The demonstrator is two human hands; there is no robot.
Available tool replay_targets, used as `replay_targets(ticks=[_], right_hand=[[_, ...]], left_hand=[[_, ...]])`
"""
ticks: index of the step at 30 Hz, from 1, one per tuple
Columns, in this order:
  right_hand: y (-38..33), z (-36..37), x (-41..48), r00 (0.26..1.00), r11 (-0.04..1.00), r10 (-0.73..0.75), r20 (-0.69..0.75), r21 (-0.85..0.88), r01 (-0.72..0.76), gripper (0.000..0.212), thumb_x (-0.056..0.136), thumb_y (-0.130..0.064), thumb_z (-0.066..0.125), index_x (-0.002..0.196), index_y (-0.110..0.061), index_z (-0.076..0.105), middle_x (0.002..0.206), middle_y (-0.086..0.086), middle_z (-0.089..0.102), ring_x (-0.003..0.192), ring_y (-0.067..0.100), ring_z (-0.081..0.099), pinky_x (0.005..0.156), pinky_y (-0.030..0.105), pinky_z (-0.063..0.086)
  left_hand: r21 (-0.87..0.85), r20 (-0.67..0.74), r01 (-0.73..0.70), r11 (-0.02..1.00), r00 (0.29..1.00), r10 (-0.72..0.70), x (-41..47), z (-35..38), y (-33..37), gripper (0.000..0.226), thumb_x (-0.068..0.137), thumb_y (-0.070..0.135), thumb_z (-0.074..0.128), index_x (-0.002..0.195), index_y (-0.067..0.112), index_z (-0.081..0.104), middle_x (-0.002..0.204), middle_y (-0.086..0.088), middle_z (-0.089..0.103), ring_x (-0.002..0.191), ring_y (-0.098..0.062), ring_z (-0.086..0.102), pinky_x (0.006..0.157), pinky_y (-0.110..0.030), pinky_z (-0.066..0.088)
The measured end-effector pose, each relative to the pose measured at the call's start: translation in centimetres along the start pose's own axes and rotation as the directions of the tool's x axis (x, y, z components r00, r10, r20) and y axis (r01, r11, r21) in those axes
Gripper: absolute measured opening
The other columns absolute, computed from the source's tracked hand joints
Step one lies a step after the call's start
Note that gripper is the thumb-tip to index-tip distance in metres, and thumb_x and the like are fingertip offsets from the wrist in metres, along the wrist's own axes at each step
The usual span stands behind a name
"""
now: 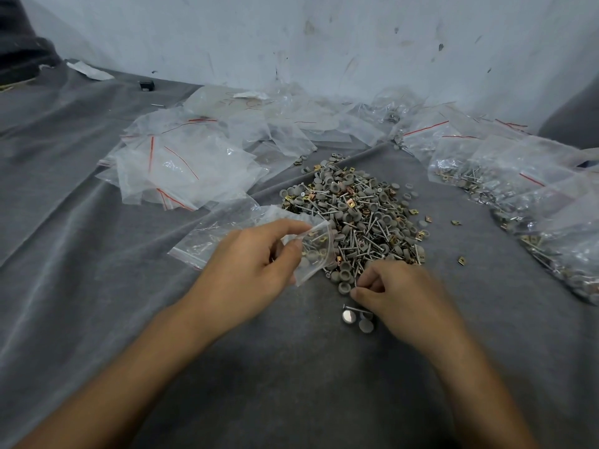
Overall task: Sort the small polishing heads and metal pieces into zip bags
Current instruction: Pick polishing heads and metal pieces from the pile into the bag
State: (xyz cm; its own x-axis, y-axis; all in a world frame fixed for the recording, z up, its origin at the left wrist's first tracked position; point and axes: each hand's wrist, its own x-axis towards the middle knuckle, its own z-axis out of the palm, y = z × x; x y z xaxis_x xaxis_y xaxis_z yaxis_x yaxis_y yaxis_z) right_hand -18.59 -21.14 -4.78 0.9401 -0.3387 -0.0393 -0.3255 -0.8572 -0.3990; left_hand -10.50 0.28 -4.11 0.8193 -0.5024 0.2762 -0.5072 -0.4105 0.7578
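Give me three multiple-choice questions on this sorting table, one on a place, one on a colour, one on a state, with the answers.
1. Where do the filled bags lie from the loose pile? A) left B) right C) underneath it
2. What colour are the empty bags' seal stripes? A) red B) blue C) green
3. What is the left hand doing? A) lying flat B) pinching a small zip bag C) scooping the pile

Answers: B, parts show through bags right of the pile; A, red lines cross the clear plastic; B, thumb and fingers pinch the bag's edge.
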Motion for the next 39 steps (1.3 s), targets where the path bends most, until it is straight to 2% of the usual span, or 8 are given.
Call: replay_targets(ticks=[4, 7, 13, 21, 25, 30, 34, 39], right_hand=[[0.4, -0.1, -0.1, 1.0, 0.999, -0.021, -0.011, 0.046, 0.021, 0.016, 0.092, -0.041, 0.068, 0.081, -0.032, 0.061, 0.077, -0.012, 0.065, 0.074, 0.004, 0.059, 0.071, 0.037, 0.052], [0.5, -0.4, 0.1, 0.998, 0.959, -0.046, -0.039, 0.277, 0.055, 0.014, 0.092, -0.037, 0.069, 0.083, -0.028, 0.063, 0.074, -0.005, 0.067, 0.066, 0.007, 0.059, 0.065, 0.035, 0.049], [-1.3, -0.7, -0.3, 0.971, 0.576, -0.236, -0.026, 0.801, 0.161, 0.01, 0.092, -0.019, 0.07, 0.088, -0.028, 0.072, 0.079, 0.002, 0.073, 0.068, 0.009, 0.063, 0.058, 0.023, 0.053], [-2.9, 0.8, -0.5, 0.974, 0.592, -0.205, -0.098, 0.78, 0.203, 0.008, 0.084, -0.037, 0.073, 0.089, -0.032, 0.07, 0.081, 0.002, 0.073, 0.063, 0.011, 0.061, 0.053, 0.034, 0.054], [-2.6, 0.3, -0.4, 0.968, 0.547, -0.202, -0.151, 0.802, 0.24, 0.004, 0.095, -0.032, 0.068, 0.092, -0.034, 0.071, 0.088, -0.003, 0.077, 0.057, 0.005, 0.062, 0.048, 0.018, 0.047], [-1.1, -1.0, 0.3, 0.97, 0.529, -0.041, -0.24, 0.818, 0.225, 0.01, 0.096, -0.016, 0.069, 0.09, -0.023, 0.073, 0.081, 0.0, 0.075, 0.057, 0.005, 0.058, 0.048, 0.015, 0.044], [-0.6, -1.0, 0.4, 0.973, 0.541, -0.007, -0.232, 0.817, 0.199, 0.01, 0.095, -0.015, 0.069, 0.089, -0.022, 0.072, 0.077, 0.0, 0.073, 0.06, 0.005, 0.057, 0.051, 0.014, 0.044], [-0.6, -0.5, 0.6, 0.977, 0.565, -0.066, -0.202, 0.8, 0.203, 0.01, 0.096, -0.015, 0.068, 0.092, -0.023, 0.073, 0.078, -0.003, 0.073, 0.064, 0.0, 0.059, 0.053, 0.013, 0.046]], left_hand=[[0.001, 0.003, -0.006, 1.0, 1.0, 0.006, -0.1, -0.2, 0.0, 0.027, 0.104, 0.03, 0.053, 0.128, 0.038, 0.063, 0.067, 0.011, 0.071, 0.062, 0.003, 0.065, 0.062, -0.031, 0.048], [0.009, -0.005, -0.003, 1.0, 1.0, 0.003, 0.0, -0.2, 0.0, 0.027, 0.104, 0.031, 0.054, 0.128, 0.038, 0.064, 0.067, 0.013, 0.071, 0.063, -0.001, 0.066, 0.066, -0.034, 0.053], [0.003, 0.005, -0.001, 1.0, 1.0, 0.001, 0.2, 0.0, -0.2, 0.027, 0.104, 0.031, 0.053, 0.127, 0.037, 0.064, 0.067, 0.012, 0.071, 0.064, 0.002, 0.066, 0.071, -0.034, 0.054], [-0.015, 0.098, -0.013, 1.0, 0.995, 0.014, 0.1, 0.1, -0.1, 0.038, 0.097, 0.034, 0.041, 0.128, 0.039, 0.062, 0.073, 0.016, 0.073, 0.064, 0.002, 0.064, 0.062, -0.022, 0.047], [-0.01, 0.078, -0.008, 1.0, 0.997, 0.009, 0.1, 0.1, 0.0, 0.038, 0.096, 0.036, 0.044, 0.129, 0.039, 0.062, 0.072, 0.017, 0.073, 0.059, 0.002, 0.062, 0.057, -0.018, 0.043], [-0.185, -0.026, 0.054, 0.981, 0.998, -0.059, 0.6, -0.7, 0.4, 0.03, 0.099, 0.018, 0.05, 0.118, 0.032, 0.069, 0.065, 0.004, 0.072, 0.056, -0.001, 0.058, 0.056, -0.022, 0.044], [-0.525, -0.174, 0.142, 0.839, 0.947, -0.269, 2.0, -3.3, 0.5, 0.033, 0.099, 0.003, 0.047, 0.105, 0.018, 0.076, 0.053, -0.002, 0.063, 0.041, -0.008, 0.043, 0.038, -0.016, 0.033], [-0.792, -0.025, 0.236, 0.563, 0.909, -0.417, 2.7, -6.7, -1.1, 0.033, 0.096, 0.018, 0.048, 0.106, 0.017, 0.079, 0.056, 0.005, 0.047, 0.048, -0.01, 0.036, 0.046, -0.019, 0.034]])
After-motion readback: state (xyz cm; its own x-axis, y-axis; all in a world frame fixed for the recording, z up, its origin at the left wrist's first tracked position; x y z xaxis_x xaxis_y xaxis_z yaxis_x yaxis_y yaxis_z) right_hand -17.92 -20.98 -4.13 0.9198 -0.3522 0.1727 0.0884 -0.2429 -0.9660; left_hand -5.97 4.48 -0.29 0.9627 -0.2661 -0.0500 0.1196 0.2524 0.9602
